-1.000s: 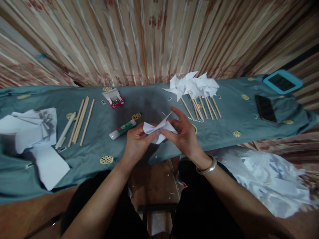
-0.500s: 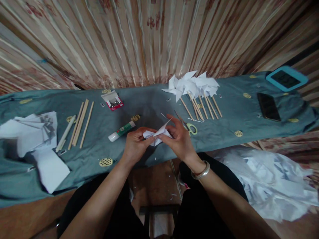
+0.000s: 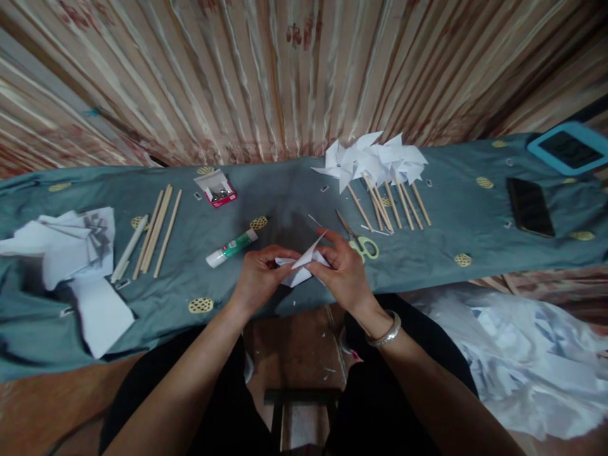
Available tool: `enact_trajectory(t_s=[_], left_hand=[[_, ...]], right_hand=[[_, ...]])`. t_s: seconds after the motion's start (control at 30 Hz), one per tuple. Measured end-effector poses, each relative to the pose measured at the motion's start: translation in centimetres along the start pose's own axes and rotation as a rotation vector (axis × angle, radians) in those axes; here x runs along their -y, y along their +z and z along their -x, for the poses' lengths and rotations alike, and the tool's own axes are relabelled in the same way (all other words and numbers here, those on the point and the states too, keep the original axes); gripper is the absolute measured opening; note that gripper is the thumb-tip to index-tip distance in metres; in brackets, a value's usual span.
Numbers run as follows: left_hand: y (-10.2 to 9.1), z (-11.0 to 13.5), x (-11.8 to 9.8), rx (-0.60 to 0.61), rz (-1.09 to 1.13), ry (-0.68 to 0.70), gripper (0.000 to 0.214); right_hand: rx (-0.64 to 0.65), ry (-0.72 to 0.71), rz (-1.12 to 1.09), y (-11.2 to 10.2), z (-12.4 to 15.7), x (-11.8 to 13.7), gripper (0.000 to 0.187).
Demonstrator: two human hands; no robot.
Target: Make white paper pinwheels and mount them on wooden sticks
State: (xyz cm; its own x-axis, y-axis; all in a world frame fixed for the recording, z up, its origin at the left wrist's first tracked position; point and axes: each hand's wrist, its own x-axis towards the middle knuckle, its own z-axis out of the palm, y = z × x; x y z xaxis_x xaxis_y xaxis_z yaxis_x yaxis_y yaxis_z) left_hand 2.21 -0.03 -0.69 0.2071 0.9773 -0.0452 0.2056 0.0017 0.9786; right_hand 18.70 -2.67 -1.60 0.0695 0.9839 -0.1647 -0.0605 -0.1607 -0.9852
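Both my hands hold a folded white paper piece over the front edge of the table covered with a teal cloth. My left hand pinches its left side with closed fingers. My right hand, a silver bangle on its wrist, pinches the right side; one paper point sticks up between the thumbs. A glue stick lies just left of my hands. Green-handled scissors lie just right of them.
Finished white paper pinwheels on wooden sticks lie at the back right. Loose wooden sticks and white paper sheets lie at the left. A small red box of pins, a dark phone and a blue-framed device rest on the cloth. Paper scraps pile at the lower right.
My hands have drawn slightly closer to me and lower, folding the paper tighter between them. The scissors, hidden behind my right hand a second ago, now show.
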Motion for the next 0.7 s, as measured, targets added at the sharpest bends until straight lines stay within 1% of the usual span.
enact_trajectory(t_s=[0.17,0.37,0.53,0.7], left_hand=[[-0.14,-0.01,-0.06,0.009,-0.021,0.010,0.011],[0.01,0.18,-0.41,-0.005,-0.021,-0.053,0.008],[0.08,0.46,-0.58,-0.010,0.021,-0.098,0.007],[0.10,0.80,-0.98,-0.047,0.059,-0.107,0.009]], right_hand=[[0.007,0.021,-0.040,0.14,-0.02,0.08,0.061],[0.027,0.026,-0.088,0.20,0.02,0.07,0.061],[0.037,0.020,-0.081,0.25,0.27,-0.01,0.056],[0.044,0.013,-0.106,0.43,0.45,0.27,0.054]])
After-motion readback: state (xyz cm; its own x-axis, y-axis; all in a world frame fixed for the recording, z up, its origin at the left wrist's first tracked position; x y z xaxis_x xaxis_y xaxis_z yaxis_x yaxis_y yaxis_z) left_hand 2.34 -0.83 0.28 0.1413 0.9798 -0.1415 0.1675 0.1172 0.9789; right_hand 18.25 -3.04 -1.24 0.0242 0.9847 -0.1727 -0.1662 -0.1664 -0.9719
